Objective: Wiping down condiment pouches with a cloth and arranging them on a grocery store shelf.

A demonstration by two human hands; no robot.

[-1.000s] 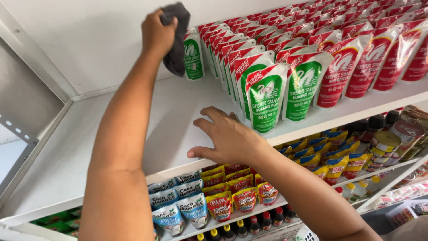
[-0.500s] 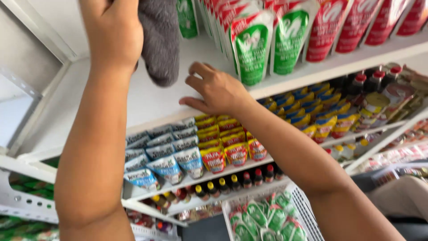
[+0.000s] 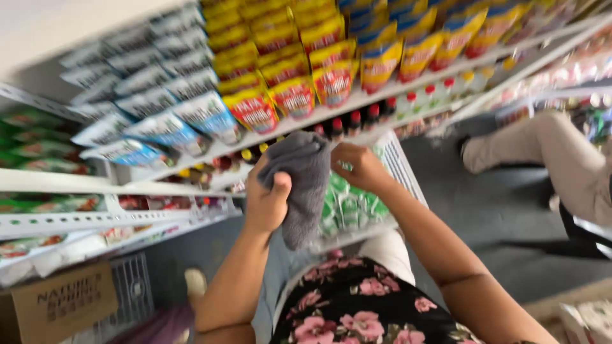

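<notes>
I see the left hand point(image 3: 268, 204) at frame centre, fingers curled tight round a grey cloth point(image 3: 303, 185) hanging lengthwise downward; the right hand point(image 3: 360, 169) pinches its upper right edge.

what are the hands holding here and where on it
Both the left hand and right hand grip a grey cloth by its upper part; the rest hangs down.

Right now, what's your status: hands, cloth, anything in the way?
Left hand gripping grey cloth. Right hand touching the cloth's top edge. Cloth held in front of the shelf of pouches, clear of it. Nothing between hands and shelf.
</notes>
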